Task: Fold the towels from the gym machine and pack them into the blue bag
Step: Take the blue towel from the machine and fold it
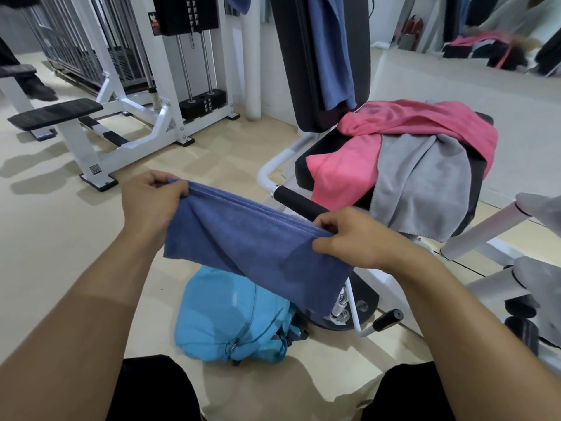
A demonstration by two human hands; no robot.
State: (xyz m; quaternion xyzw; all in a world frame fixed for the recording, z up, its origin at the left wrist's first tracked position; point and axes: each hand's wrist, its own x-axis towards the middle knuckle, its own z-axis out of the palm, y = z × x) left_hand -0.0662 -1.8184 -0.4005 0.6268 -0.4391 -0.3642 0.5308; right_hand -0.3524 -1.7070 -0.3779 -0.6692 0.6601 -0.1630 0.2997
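the left hand and right hand each pinch a top corner of the blue towel, stretching its soft doubled terry taut, likely to square the fold. below it, the slick blue bag slumps on the floor, apparently zipped. rightwards, pink towel and grey towel lie crumpled on the padded seat.
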